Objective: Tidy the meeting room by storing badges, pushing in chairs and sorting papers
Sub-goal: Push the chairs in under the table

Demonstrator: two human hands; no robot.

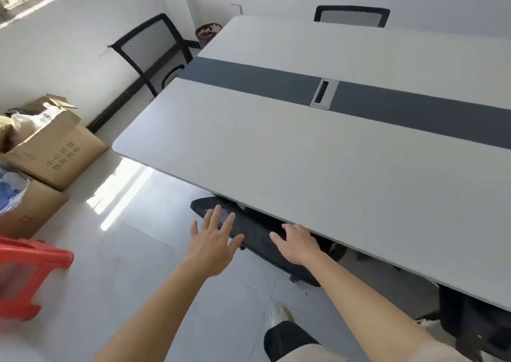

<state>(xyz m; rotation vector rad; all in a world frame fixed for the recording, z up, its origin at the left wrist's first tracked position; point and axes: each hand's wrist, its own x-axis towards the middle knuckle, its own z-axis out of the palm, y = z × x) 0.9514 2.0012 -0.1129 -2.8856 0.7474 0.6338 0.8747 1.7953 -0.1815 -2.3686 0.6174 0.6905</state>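
Observation:
A black mesh office chair [255, 235] stands tucked against the near edge of the long white meeting table [290, 151], its backrest just below the tabletop. My left hand [214, 240] hovers over the top of the backrest with fingers spread, holding nothing. My right hand [296, 244] rests on the backrest close to the table edge, fingers loosely bent and apart. A second black mesh chair [154, 51] stands at the table's far left end, angled and out from the table. A third chair [351, 15] sits pushed in at the far side.
Open cardboard boxes [52, 151] with bags and cloth stand along the left wall. A red plastic stool [25, 273] is at the left. A dark bin [207, 32] sits in the far corner. The table has a dark centre strip with a cable slot [324, 92].

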